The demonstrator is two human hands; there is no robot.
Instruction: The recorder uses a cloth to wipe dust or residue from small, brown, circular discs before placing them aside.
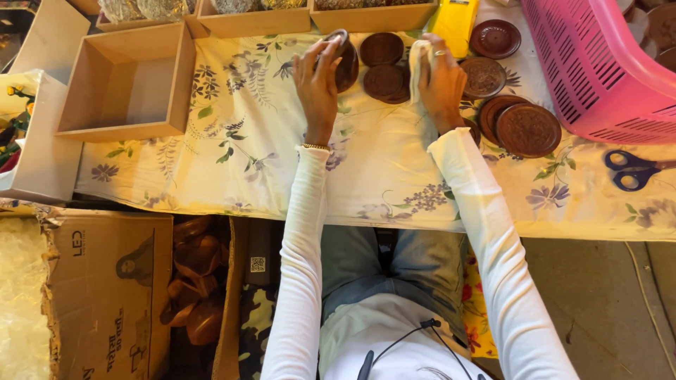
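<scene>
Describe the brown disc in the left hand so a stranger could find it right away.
Start at the floral cloth, in front of the wooden trays. The left hand holds a round brown disc lifted on edge. Unlike the other discs, it is not lying flat.

From my remote view, the pink slatted plastic basket (598, 63) runs off the right edge, the left hand (318, 81) hides half its dark round carved wooden disc (346, 65), and trays at top are cropped.

Eight round dark-brown carved wooden discs (528, 129) show on the floral-clothed bench (246, 162), one empty light wooden box (127, 81), one pink slatted plastic basket (598, 63), one pair of blue-handled scissors (630, 169), two hands (318, 77)
</scene>
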